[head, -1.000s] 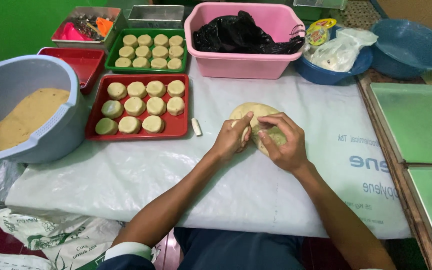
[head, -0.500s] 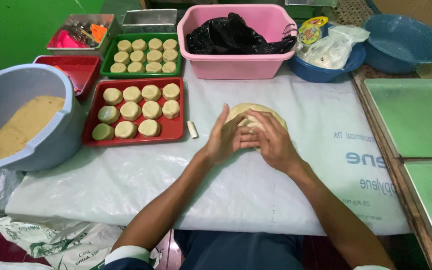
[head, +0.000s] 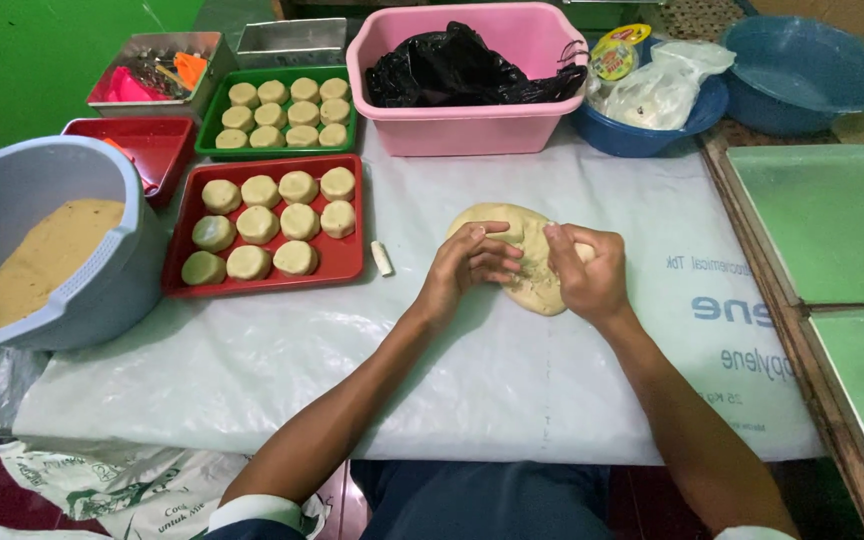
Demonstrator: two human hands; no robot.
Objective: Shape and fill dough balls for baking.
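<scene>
Both hands have shifted since a second ago: then they were cupped close together over the far right part of the dough, and now they sit side by side on its near half, with more of the flattened top showing behind them. The left hand (head: 467,265) rests on the left edge of the dough (head: 512,225), fingers curled narrow and pressing into it; the right hand (head: 584,270) covers the right edge, fingers bent and gripping the dough. The dough itself lies flat on the white sheet (head: 472,380) covering the bench, right of centre, and has stayed in much the same place. The view has also moved a little nearer and lower.

A small white stub (head: 381,258) lies on the sheet just beside the red tray (head: 347,268), which holds rows of round pale cakes (head: 270,222). Behind it a green tray (head: 210,120) carries more of the same rounds. To the left a grey tub (head: 117,290) holds a mass of tan batter (head: 44,255), and a smaller red tray (head: 157,150) sits behind it. At the back stands a pink basin (head: 452,125) with a black bag (head: 457,70) in it, then a blue bowl (head: 642,135) with a clear bag, and a second blue bowl (head: 812,65). Green-lined metal trays (head: 832,225) lie along the right. The wall at upper left is green.
</scene>
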